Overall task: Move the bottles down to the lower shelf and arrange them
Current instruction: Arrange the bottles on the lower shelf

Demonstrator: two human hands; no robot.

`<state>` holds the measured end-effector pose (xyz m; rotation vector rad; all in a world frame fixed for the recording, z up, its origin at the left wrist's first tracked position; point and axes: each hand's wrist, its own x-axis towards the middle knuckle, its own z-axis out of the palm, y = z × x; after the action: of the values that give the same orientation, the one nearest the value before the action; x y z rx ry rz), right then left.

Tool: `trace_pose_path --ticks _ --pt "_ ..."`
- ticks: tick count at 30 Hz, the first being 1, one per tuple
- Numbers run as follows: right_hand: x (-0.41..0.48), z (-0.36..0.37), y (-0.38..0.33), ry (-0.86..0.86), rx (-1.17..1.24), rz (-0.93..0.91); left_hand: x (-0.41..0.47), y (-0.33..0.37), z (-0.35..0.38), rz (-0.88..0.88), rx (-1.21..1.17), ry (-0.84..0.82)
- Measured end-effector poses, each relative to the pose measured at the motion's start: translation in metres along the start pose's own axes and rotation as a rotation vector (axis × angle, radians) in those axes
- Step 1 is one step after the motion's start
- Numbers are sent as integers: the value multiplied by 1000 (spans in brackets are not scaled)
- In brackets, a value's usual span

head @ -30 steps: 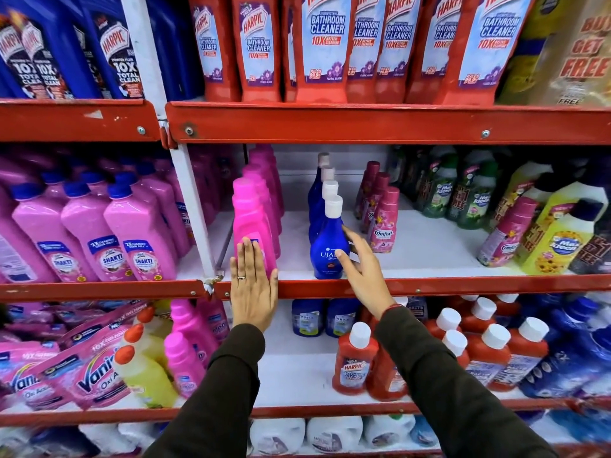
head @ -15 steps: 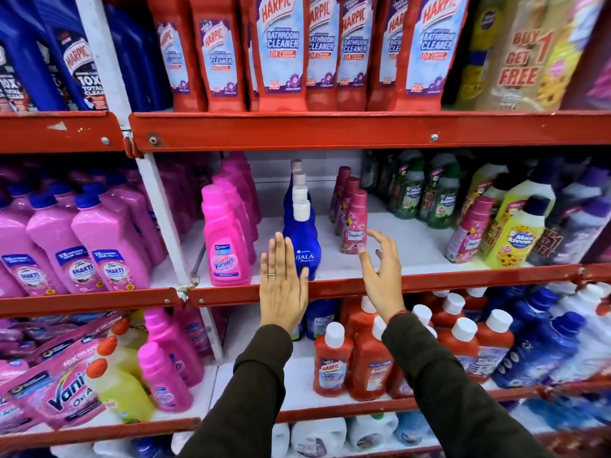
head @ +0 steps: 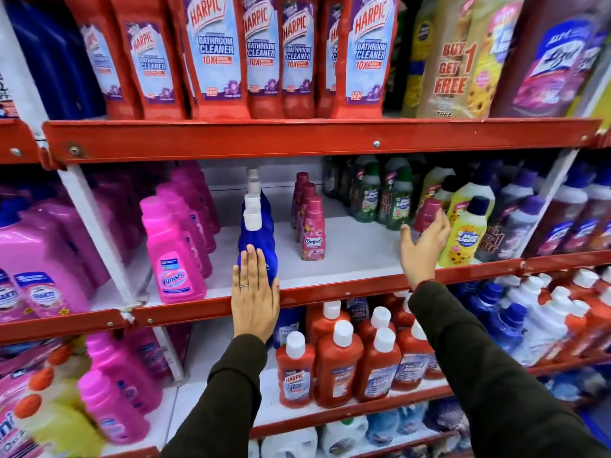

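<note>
My left hand (head: pixel 254 294) lies flat, fingers together, against the front of a blue bottle with a white cap (head: pixel 256 238) at the head of a row on the middle shelf (head: pixel 347 256). My right hand (head: pixel 425 246) is spread open in the air just in front of a small maroon Comfort bottle (head: pixel 426 214) near the yellow bottles; I cannot tell if it touches. A row of maroon Comfort bottles (head: pixel 312 231) stands mid-shelf. Red Harpic bottles with white caps (head: pixel 337 361) fill the lower shelf (head: pixel 264 411) below.
Pink Vanish bottles (head: pixel 172 256) stand left of the blue row. Yellow Max Kleen bottles (head: pixel 468 233) and green bottles (head: pixel 367 196) crowd the right. Large red Harpic pouches (head: pixel 218 54) line the top shelf. A red rail (head: pixel 314 140) edges each shelf.
My right hand has swung right and up, from beside the blue bottle to the small maroon bottle near the yellow ones. My left hand stays against the blue bottle. The camera has shifted right.
</note>
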<state>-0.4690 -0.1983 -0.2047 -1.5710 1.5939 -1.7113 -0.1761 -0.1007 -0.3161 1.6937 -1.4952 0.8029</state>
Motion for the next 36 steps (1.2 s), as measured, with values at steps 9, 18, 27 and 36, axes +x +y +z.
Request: trace_pose_path --ticks 9,18,27,36 --pt "48 -11 24 -80 -136 234 1 1 0 14 36 19" --pt "37 -17 14 -161 -79 169 1 1 -1 20 47 22" --pt "-22 10 -24 -232 43 48 2 1 -3 19 56 29" --pt "-65 46 -56 -348 121 -28 1 1 -2 14 63 16"
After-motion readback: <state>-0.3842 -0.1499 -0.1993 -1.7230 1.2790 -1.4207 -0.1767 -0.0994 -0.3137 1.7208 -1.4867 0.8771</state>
